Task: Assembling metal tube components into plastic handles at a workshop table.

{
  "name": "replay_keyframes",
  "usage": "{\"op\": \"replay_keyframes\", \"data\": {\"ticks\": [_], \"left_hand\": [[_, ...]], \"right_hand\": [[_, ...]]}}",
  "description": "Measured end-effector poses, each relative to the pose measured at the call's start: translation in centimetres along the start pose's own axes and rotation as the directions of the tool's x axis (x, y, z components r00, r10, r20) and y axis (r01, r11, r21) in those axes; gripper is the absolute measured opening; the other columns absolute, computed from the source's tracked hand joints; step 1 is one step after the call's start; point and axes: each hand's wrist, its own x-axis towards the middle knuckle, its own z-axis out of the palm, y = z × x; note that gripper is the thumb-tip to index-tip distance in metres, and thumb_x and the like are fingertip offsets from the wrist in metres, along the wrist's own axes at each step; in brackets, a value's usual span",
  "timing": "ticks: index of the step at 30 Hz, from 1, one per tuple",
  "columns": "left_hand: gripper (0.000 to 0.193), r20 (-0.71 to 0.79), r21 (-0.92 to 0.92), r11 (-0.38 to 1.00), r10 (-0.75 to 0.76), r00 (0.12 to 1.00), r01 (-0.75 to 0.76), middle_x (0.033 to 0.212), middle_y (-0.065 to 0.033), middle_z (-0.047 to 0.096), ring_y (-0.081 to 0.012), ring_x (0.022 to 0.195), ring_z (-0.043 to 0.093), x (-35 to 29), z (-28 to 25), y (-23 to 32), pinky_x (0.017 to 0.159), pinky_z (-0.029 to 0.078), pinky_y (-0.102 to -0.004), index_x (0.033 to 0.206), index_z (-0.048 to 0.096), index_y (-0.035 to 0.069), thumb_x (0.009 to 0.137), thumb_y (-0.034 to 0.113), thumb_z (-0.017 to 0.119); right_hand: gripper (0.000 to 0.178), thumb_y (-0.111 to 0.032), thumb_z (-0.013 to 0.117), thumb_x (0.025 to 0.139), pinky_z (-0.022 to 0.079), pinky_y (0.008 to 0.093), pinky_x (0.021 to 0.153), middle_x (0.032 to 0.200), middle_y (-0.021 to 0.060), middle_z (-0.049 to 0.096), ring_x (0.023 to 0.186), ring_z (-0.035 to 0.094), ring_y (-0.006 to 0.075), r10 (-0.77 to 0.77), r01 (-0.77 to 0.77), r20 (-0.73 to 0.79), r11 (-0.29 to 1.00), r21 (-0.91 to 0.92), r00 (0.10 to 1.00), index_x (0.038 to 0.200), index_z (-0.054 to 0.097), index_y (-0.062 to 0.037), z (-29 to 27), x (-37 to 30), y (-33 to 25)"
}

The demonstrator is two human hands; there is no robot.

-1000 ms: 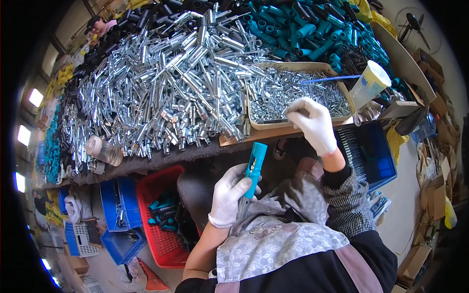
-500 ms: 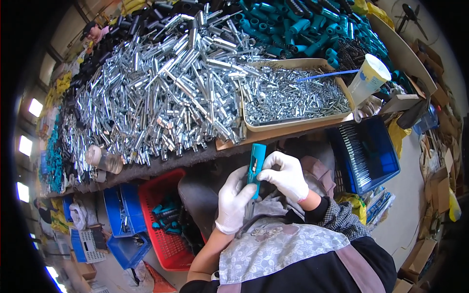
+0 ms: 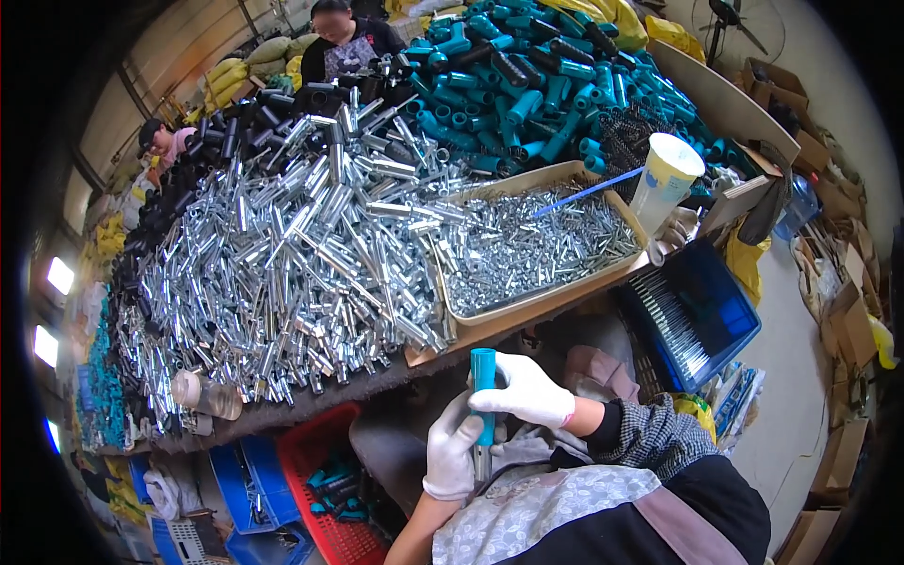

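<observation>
A teal plastic tool handle [image 3: 484, 370] stands nearly upright in front of my body, with a silver metal shaft [image 3: 482, 463] showing below it. My left hand [image 3: 450, 454], in a white glove, is closed around its lower part. Higher up, my gloved right hand [image 3: 527, 390] wraps the handle with thumb and fingers. The fingers behind it are partly hidden. Just beyond my hands, a large heap of silver metal shafts [image 3: 292, 254] covers the bench. A cream tray [image 3: 471, 318] full of small metal pins sits at the bench edge.
Teal handles [image 3: 527, 94] are piled at the back. A plastic cup [image 3: 667, 174] stands by the tray, a clear jar [image 3: 207, 394] at front left. A blue crate [image 3: 725, 315] of metal rods is at right; a red basket [image 3: 330, 513] sits lower left. Two people work beyond the heap.
The view has tilted up, showing another person at the back. The handle has been turned, so its slot no longer shows. My right hand has gone from fingertips at its side to wrapping it.
</observation>
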Motion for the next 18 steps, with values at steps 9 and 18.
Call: {"op": "replay_keyframes", "data": {"ticks": [9, 18], "left_hand": [[0.064, 0.118, -0.302, 0.953, 0.059, 0.991, -0.021, 0.100, -0.0145, 0.060, -0.0226, 0.072, 0.060, 0.3, -1.2, 1.4, 0.057, 0.048, -0.0302, 0.133, 0.048, 0.000, 0.090, 0.040, 0.072], [0.068, -0.059, -0.213, 0.964, 0.151, 0.987, -0.161, 0.094, -0.0133, 0.061, -0.0190, 0.073, 0.060, 0.9, -0.6, 3.3, 0.058, 0.048, -0.0289, 0.132, 0.049, -0.006, 0.092, 0.044, 0.071]], "right_hand": [[0.047, -0.036, 0.084, 0.081, 0.050, 0.0296, 0.085, 0.097, 0.0030, 0.065, 0.092, 0.059, 0.0113, 0.047, -0.022, 0.378, 0.997, -0.069, 0.925, 0.108, 0.063, -0.0028, -0.9, 3.7, -5.4], [0.053, -0.032, 0.080, 0.084, 0.050, 0.0322, 0.089, 0.109, 0.0070, 0.064, 0.102, 0.060, 0.0148, 0.065, -0.061, 0.307, 0.998, -0.022, 0.949, 0.120, 0.060, -0.0003, 1.4, 5.7, -6.0]]}}
